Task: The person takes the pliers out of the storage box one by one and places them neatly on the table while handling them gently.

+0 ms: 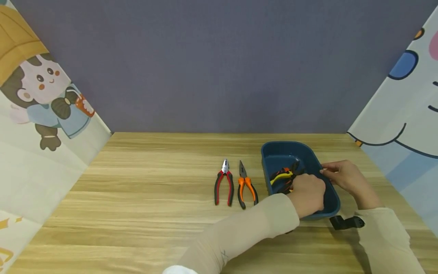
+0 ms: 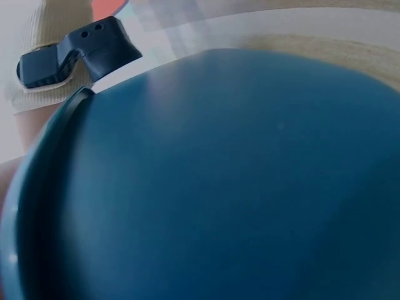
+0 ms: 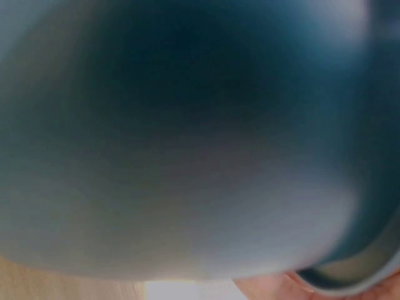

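A deep blue plastic bin (image 1: 280,148) sits on the table's right side. Reaching down into it, my left hand (image 1: 308,192) is at several pliers with yellow-and-black (image 1: 282,176) and red-orange handles; its fingertips are hidden, so I cannot tell whether it grips one. My right hand (image 1: 345,176) pinches the bin's right rim between thumb and fingers. To the left of the bin, combination pliers (image 1: 225,179) with red-and-black handles and needle-nose pliers (image 1: 243,182) with orange-and-black handles lie side by side, jaws pointing away. In the left wrist view, the bin's blue wall (image 2: 225,169) fills most of the picture.
The wooden table (image 1: 137,190) ends at a grey panel (image 1: 219,68) at the back. Cartoon-printed sheets (image 1: 44,114) stand along both sides. A black camera mount (image 1: 345,222) on the right wrist sits close to the bin's near right corner.
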Available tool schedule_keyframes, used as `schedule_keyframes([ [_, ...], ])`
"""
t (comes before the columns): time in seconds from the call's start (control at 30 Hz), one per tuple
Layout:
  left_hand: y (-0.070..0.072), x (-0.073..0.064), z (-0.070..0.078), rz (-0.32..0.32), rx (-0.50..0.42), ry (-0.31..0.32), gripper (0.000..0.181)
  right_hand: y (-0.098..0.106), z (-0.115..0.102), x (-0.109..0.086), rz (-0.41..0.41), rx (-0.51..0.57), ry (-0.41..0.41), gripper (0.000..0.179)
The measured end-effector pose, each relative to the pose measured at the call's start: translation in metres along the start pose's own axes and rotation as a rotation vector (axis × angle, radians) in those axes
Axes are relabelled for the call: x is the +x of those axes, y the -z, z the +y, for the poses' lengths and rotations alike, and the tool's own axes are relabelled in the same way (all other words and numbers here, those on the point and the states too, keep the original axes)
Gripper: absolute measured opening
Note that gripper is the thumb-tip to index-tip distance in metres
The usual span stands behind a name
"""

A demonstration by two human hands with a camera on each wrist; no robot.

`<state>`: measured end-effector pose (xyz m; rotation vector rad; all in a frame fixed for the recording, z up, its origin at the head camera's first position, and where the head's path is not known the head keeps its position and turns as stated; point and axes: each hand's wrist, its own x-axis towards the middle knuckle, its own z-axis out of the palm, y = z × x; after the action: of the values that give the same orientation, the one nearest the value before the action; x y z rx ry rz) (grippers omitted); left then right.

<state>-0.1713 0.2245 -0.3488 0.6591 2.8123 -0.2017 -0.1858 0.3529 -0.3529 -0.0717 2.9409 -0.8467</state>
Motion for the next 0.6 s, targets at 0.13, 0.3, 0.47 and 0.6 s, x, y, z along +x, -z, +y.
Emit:
schedule_keyframes([
  [0.13, 0.002, -0.005, -0.007, 0.045, -0.004, -0.037, 0.052, -0.001, 0.001, -0.001, 0.010, 0.000, 0.007, 0.041],
  [0.3, 0.007, -0.010, -0.018, 0.089, -0.039, -0.058, 0.048, -0.001, 0.002, -0.001, 0.008, 0.008, 0.016, 0.041],
  [0.47, 0.012, -0.014, -0.030, 0.125, -0.065, -0.075, 0.052, -0.002, 0.001, 0.000, 0.016, 0.013, 0.022, 0.039],
  [0.6, 0.016, -0.018, -0.040, 0.150, -0.098, -0.080, 0.052, -0.003, 0.001, 0.000, 0.021, 0.007, 0.017, 0.039],
])
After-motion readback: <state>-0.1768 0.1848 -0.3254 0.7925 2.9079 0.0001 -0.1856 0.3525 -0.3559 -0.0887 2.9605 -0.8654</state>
